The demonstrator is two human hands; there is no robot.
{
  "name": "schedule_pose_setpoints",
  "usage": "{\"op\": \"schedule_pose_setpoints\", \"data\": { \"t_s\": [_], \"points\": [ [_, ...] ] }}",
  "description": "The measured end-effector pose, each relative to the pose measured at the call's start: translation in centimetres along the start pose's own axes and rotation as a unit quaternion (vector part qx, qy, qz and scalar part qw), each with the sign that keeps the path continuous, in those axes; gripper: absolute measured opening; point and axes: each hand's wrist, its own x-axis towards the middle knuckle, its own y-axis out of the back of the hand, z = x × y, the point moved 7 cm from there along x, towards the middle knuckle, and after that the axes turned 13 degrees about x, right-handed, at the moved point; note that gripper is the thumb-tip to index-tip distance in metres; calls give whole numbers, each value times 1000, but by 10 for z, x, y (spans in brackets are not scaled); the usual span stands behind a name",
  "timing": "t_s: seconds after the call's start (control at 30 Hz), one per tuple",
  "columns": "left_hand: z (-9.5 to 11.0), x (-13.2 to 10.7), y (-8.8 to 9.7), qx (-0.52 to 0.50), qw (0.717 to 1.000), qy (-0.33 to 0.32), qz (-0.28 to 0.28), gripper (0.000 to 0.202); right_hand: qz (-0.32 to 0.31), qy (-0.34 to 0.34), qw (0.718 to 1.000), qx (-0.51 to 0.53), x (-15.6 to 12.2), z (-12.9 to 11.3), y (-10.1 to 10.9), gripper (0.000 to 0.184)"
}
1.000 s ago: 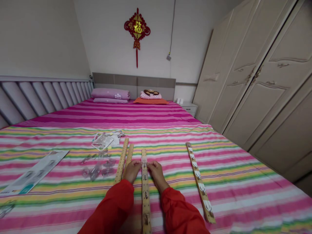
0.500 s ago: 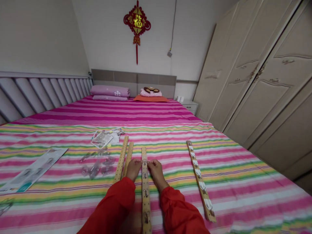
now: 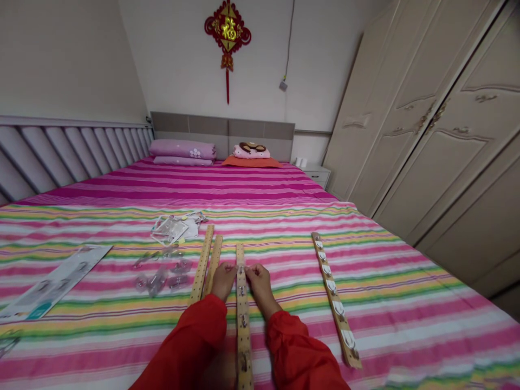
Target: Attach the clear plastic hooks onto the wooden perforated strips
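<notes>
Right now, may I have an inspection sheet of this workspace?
Surface: pink, white, yellow and green striped cloth on a bed.
Job's things: pale wooden strip with metal hooks, centre; another wooden strip with white hooks, right; two perforated strips, left.
Clutter: clear plastic pieces, white packaging, left.
Hands: left hand and right hand at the centre strip's far part; grip unclear.
Cables: thin grey cable on white wall.
Surroundings: cream panelled wardrobe, right.

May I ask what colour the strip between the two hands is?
The strip is pale tan, best seen in the head view.

Bright red long sleeves, gathered, perhaps elastic cuffs, bare hands
</notes>
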Motion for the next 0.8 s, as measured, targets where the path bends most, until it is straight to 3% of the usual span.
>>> {"op": "schedule_pose_setpoints", "data": {
  "t_s": [0.8],
  "points": [
    [-13, 3, -2, 41, 999, 17, 25, 13, 20, -3, 1000, -20, 0, -2, 0, 20]
  ]
}}
